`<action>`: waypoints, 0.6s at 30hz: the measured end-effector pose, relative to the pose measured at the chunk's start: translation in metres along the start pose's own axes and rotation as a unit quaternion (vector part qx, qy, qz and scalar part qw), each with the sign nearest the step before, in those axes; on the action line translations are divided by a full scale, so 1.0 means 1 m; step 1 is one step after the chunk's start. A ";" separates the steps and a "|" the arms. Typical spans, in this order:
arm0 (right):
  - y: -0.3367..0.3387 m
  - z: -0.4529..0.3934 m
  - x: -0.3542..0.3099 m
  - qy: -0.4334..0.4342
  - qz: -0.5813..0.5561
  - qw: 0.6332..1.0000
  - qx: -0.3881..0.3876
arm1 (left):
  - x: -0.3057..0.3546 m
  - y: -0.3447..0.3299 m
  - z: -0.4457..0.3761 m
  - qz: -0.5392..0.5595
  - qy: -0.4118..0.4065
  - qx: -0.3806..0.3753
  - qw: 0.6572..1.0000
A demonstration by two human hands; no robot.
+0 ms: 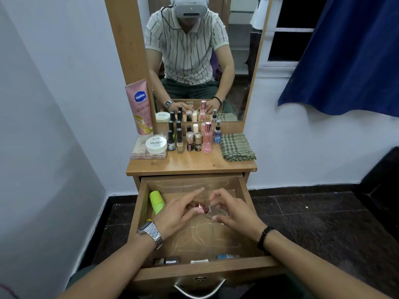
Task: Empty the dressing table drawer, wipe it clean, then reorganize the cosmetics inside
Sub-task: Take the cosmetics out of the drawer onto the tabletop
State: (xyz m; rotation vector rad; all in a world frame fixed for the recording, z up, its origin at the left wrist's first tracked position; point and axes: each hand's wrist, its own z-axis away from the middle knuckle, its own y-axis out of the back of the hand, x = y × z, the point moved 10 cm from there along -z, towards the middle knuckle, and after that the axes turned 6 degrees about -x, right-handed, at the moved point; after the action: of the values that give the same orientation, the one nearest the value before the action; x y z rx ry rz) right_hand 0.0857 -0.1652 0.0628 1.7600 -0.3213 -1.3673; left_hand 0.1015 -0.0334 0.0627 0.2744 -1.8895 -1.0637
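A: Drawer (138,203) pulled out from under the bench (190,162), both hands inside it, mid-floor.

B: Left hand (172,214)?

A: Watch on that wrist. Grip looks curled round a small pink bottle with a shiny rose cap (201,209), index finger sticking out straight toward the back of the drawer. Bottle mostly hidden by the fingers.

B: Right hand (235,210)?

A: Black bead bracelet on the wrist. Fingers curled, thumb and fingertips close together over something clear and flat just beside the pink bottle. Can't tell if the grip actually has it or only touches it. Blurred.

B: What else in the drawer?

A: Lime green container (157,201) lying against the left wall. A few small items along the front wall: dark ones on the left (166,260), a white one in the middle (199,260), a blue one on the right (226,256). Pale scuff marks on the drawer floor.

B: Bench top?

A: Vaseline tube (140,106) standing at the left against the mirror frame, white nail polish remover tub (155,144) on a clear case, a cluster of nail polish bottles (183,137), tall pink spray bottle (207,137), small blue spray bottle (217,134), folded green checked cloth (236,146) at the right end.
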 end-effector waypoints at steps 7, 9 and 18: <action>0.072 -0.016 -0.011 -0.007 -0.183 0.971 0.156 | -0.006 0.036 0.008 -0.096 0.028 0.126 0.987; 0.101 -0.028 -0.015 -0.004 -0.195 0.961 0.198 | -0.010 0.040 0.008 -0.172 0.042 0.142 0.974; 0.159 -0.098 0.001 -0.036 -0.161 0.952 0.258 | -0.022 0.043 0.009 -0.235 0.120 0.115 0.958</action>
State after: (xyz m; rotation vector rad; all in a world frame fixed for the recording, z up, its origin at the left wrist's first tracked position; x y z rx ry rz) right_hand 0.2189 -0.2153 0.1840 2.2706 -0.4794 -1.6902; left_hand 0.1168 0.0102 0.0805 0.9826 -1.7661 -1.0532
